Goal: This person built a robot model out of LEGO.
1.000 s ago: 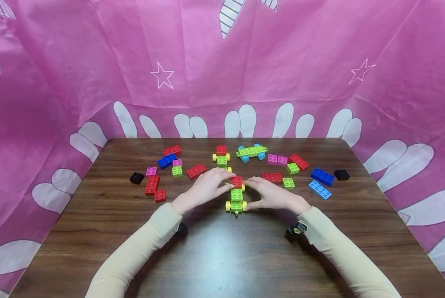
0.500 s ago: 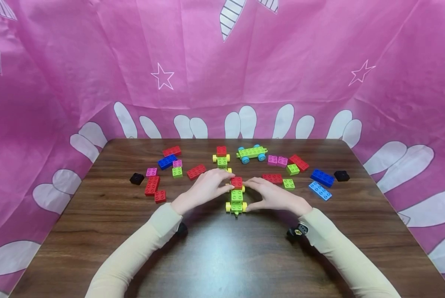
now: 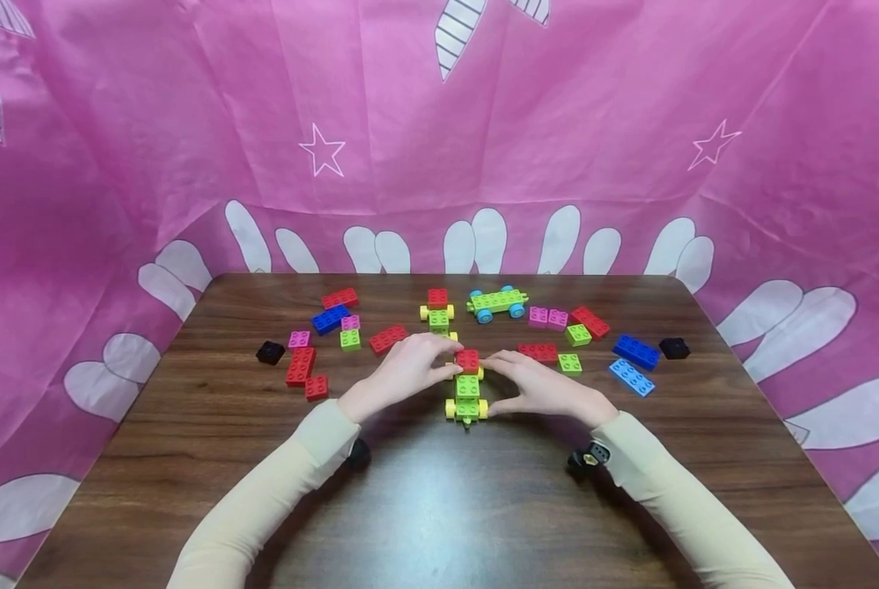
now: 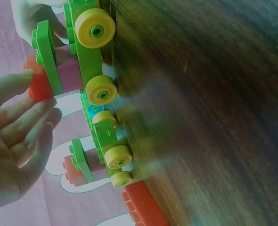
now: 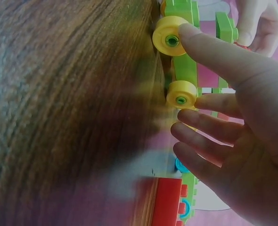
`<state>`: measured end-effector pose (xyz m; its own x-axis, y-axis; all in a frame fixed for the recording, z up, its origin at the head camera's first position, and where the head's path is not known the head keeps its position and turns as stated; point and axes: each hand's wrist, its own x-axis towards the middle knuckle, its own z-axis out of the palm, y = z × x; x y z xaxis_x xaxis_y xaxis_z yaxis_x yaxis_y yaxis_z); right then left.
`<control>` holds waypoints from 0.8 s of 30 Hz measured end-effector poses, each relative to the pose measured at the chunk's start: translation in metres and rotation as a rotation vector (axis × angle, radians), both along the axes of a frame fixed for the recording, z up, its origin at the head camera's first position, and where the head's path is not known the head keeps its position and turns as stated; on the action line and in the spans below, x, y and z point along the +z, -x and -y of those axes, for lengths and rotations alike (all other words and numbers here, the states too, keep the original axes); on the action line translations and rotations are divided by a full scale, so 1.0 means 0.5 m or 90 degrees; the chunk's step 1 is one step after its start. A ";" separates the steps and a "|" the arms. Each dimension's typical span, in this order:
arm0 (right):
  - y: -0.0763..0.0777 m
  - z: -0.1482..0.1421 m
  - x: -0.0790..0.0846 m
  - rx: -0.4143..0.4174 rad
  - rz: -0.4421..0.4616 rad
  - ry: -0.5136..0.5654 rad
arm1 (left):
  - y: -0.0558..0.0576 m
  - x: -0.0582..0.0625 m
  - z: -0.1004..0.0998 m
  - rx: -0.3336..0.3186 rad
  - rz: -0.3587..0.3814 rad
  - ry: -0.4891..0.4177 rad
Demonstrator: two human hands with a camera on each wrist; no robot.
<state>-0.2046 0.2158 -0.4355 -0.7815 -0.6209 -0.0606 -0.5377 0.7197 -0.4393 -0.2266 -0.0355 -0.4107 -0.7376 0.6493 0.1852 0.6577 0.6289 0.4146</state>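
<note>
A small toy car of building bricks stands in front of me, with a green base (image 3: 467,409), yellow wheels (image 5: 169,36), a pink brick (image 4: 69,74), a raised green brick (image 3: 467,386) and a red brick (image 3: 467,360) on top. My left hand (image 3: 404,366) pinches that red brick between thumb and fingers, from the left. On the car's other side, my right hand (image 3: 538,386) has its thumb against the front wheel and its index fingertip at the rear wheel. Its other fingers are spread and relaxed, as the right wrist view shows.
Behind stands a similar car with a red brick (image 3: 437,298) on top, partly hidden by my left hand. A green base with blue wheels (image 3: 498,302) is beside it. Loose bricks lie on both sides, including a red brick (image 3: 389,339) and a light blue brick (image 3: 633,376).
</note>
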 end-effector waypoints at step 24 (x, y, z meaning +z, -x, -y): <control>-0.020 -0.058 0.038 -0.032 -0.051 0.050 | 0.000 -0.008 0.000 0.011 -0.009 -0.006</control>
